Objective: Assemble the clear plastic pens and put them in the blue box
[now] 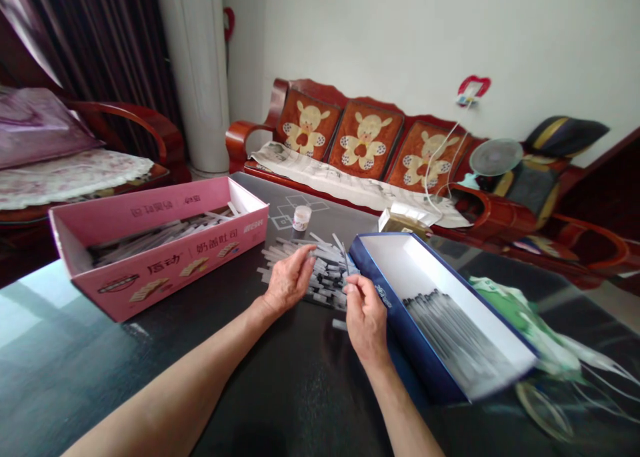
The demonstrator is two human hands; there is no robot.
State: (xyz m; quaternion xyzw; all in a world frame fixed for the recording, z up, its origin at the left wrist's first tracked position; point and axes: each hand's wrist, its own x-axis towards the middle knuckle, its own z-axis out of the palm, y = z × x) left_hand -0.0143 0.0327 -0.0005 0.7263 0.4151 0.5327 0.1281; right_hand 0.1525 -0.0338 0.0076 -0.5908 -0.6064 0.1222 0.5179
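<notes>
A pile of short translucent tubes (327, 270), some with dark parts, lies on the dark tabletop between two boxes. My left hand (290, 280) hovers at the pile's left side, thumb and fingers apart, with nothing visible in it. At the pile's right edge, my right hand (367, 317) pinches a slim pen-like stick (346, 257) pointing up and away; its lower end is hidden by my fingers. One loose tube (339, 324) rests beside my right wrist. The blue box (400, 330) on the right holds many slim grey pen-like sticks (445, 330) lying side by side.
A pink box (165, 270) of long translucent pieces (165, 240) stands left. Behind the pile is a small white cup (301, 218). A green-and-white plastic bag (525, 317) and a clear roll of tape (545, 410) lie right of the blue box. A wooden sofa (253, 133) stands beyond.
</notes>
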